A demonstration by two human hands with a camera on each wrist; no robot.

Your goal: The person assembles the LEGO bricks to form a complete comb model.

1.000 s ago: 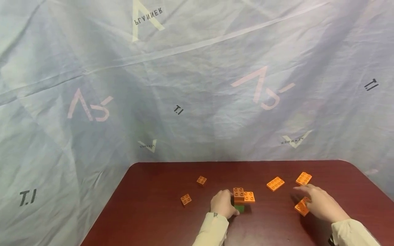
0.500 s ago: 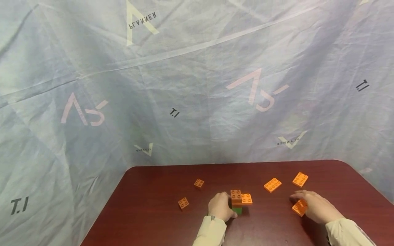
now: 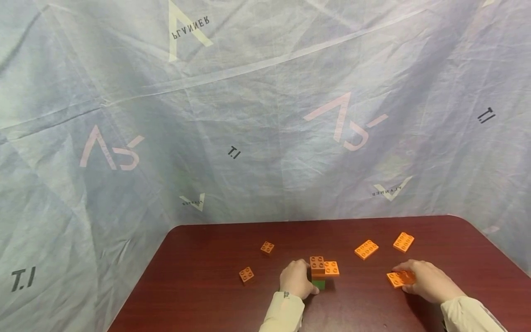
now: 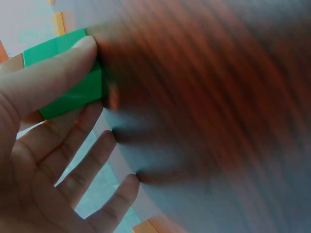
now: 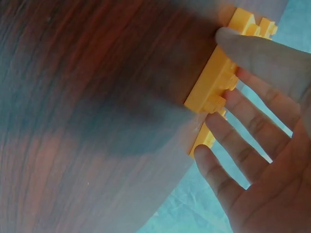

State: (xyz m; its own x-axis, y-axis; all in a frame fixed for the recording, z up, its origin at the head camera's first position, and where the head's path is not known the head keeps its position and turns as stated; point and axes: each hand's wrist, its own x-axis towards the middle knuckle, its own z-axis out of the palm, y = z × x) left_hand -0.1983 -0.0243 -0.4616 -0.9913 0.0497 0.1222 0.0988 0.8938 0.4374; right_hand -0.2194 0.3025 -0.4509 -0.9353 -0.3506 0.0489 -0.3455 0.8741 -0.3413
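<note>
In the head view my left hand (image 3: 295,278) holds the green toy brick (image 4: 89,90) at the bottom of a small stack. Its thumb lies across the green face in the left wrist view, the other fingers spread behind. On top of the green brick sit a flat orange brick (image 3: 332,268), jutting to the right, and a darker orange four-stud brick (image 3: 317,263). My right hand (image 3: 429,280) pinches another flat orange brick (image 3: 397,278), studs up, by its right part. The right wrist view shows the thumb along that brick's (image 5: 208,90) near side, low over the tabletop.
Two more flat orange bricks (image 3: 367,249) (image 3: 404,242) lie toward the back right of the dark red table (image 3: 199,295). Over on the left are two small four-stud bricks (image 3: 267,248) (image 3: 246,275). A grey printed cloth (image 3: 265,120) hangs behind the table.
My right thumb and fingers have come together on the flat orange brick, which has turned and shifted slightly left. My left hand keeps its hold on the stack. The head view has tilted slightly.
</note>
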